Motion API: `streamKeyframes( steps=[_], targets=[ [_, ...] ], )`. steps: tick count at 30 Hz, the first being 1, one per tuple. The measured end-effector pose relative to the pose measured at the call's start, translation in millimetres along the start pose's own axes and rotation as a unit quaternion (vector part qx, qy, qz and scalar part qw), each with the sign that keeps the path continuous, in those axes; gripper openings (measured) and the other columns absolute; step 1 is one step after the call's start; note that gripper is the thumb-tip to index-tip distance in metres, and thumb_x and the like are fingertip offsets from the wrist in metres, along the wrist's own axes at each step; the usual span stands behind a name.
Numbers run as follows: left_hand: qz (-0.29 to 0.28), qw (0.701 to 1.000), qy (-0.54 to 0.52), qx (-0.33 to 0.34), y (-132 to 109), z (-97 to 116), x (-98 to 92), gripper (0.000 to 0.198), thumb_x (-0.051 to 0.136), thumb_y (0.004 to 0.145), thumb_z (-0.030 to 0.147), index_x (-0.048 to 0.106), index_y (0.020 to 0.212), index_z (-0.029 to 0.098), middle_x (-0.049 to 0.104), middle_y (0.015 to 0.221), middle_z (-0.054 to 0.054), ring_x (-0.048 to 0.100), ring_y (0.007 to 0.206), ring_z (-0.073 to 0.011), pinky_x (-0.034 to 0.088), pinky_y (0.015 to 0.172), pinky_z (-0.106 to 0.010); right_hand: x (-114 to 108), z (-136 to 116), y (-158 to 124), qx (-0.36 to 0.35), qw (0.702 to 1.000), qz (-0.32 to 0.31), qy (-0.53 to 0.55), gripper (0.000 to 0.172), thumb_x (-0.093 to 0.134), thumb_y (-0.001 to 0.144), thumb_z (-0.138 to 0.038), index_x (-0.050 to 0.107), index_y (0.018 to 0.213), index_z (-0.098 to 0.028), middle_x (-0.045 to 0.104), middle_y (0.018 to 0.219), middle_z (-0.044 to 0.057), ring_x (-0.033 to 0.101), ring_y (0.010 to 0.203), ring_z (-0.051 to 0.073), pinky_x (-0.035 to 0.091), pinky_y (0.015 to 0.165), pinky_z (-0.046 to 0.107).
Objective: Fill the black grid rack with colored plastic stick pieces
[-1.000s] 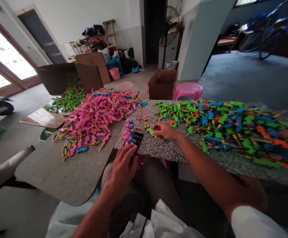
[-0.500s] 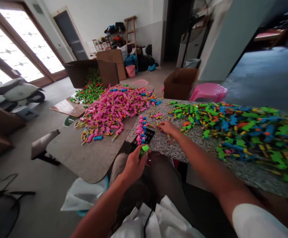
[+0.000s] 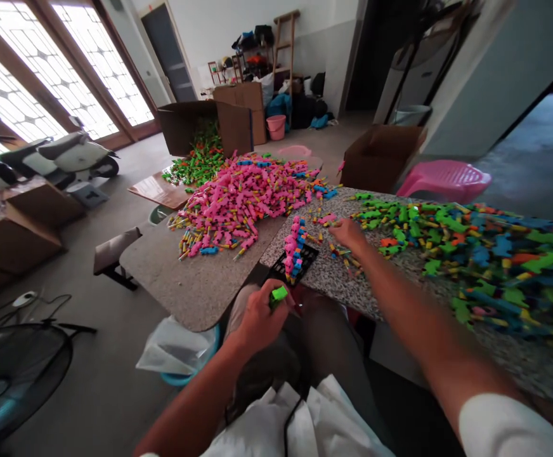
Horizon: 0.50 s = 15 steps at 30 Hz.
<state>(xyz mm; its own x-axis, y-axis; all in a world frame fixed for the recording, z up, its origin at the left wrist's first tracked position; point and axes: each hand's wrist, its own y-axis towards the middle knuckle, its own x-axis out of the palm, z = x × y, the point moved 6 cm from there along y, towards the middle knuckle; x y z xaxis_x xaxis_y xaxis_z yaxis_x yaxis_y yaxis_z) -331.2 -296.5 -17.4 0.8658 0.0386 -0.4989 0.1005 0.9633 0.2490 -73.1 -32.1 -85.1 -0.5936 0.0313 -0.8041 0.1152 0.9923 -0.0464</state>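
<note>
My left hand is closed around a small green plastic piece, held above my lap just below the edge of the speckled stone table. My right hand reaches out over that table with fingers curled down on small loose pieces; what it grips is too small to name. Between the hands a black grid tray holds a row of pink and blue pieces. A wide heap of green, blue and orange pieces covers the table to the right.
A large pink pile covers a second table to the left. Cardboard boxes, green pieces on a board, a pink stool, a plastic bag, a floor fan and scooters surround me.
My left hand left the black tray and now holds a green piece at my lap. My right hand shifted along the table among small pieces. The view has turned left.
</note>
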Motion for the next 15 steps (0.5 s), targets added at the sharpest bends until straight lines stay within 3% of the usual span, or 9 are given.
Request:
streamKeyframes(
  steps=[2, 4, 6, 10, 15],
  targets=[
    [0.002, 0.999, 0.027, 0.021, 2.7, 6.3, -2.7, 0.014, 0.054, 0.089, 0.017, 0.059, 0.099, 0.025, 0.068, 0.083, 0.0, 0.063, 0.075, -0.0155, 0.05, 0.077, -0.029, -9.5, -8.6, -37.4, -0.021, 0.975, -0.017, 0.22, 0.018, 0.062, 0.088, -0.036, 0.068, 0.092, -0.019, 0.065, 0.068, 0.003, 0.062, 0.061, 0.018, 0.051, 0.06, 0.028],
    [-0.009, 0.999, 0.046, 0.025, 5.8, 12.8, -2.2, 0.015, 0.05, 0.093, 0.02, 0.058, 0.105, 0.025, 0.064, 0.08, 0.001, 0.06, 0.073, -0.0157, 0.047, 0.072, -0.029, -16.5, -24.5, -87.1, -0.065, 0.896, -0.058, 0.435, 0.019, 0.065, 0.085, -0.041, 0.059, 0.092, -0.024, 0.057, 0.064, -0.004, 0.049, 0.047, 0.013, 0.045, 0.049, 0.026],
    [-0.024, 0.998, 0.058, 0.018, 8.4, 18.9, 0.6, 0.016, 0.048, 0.099, 0.027, 0.057, 0.112, 0.025, 0.061, 0.076, 0.003, 0.059, 0.069, -0.0157, 0.045, 0.069, -0.028, -18.9, -41.6, -139.0, -0.087, 0.823, -0.111, 0.55, 0.028, 0.073, 0.078, -0.038, 0.055, 0.096, -0.027, 0.06, 0.069, -0.005, 0.046, 0.045, 0.011, 0.043, 0.044, 0.025],
    [-0.04, 0.994, 0.086, 0.045, 10.7, 31.4, 8.4, 0.024, 0.049, 0.104, 0.043, 0.057, 0.118, 0.024, 0.063, 0.079, 0.002, 0.062, 0.072, -0.0165, 0.046, 0.072, -0.028, -14.8, -66.6, -213.9, -0.091, 0.761, -0.175, 0.618, 0.028, 0.077, 0.08, -0.036, 0.059, 0.1, -0.027, 0.062, 0.069, -0.006, 0.049, 0.045, 0.011, 0.045, 0.042, 0.025],
    [-0.045, 0.983, 0.119, 0.131, 8.8, 41.8, 13.3, 0.033, 0.044, 0.107, 0.045, 0.057, 0.126, 0.022, 0.07, 0.105, -0.006, 0.068, 0.096, -0.0194, 0.051, 0.087, -0.032, -3.6, -70.8, -247.0, -0.082, 0.74, -0.188, 0.641, 0.026, 0.073, 0.084, -0.042, 0.063, 0.102, -0.026, 0.065, 0.068, -0.004, 0.053, 0.044, 0.013, 0.048, 0.042, 0.027]
  ],
)
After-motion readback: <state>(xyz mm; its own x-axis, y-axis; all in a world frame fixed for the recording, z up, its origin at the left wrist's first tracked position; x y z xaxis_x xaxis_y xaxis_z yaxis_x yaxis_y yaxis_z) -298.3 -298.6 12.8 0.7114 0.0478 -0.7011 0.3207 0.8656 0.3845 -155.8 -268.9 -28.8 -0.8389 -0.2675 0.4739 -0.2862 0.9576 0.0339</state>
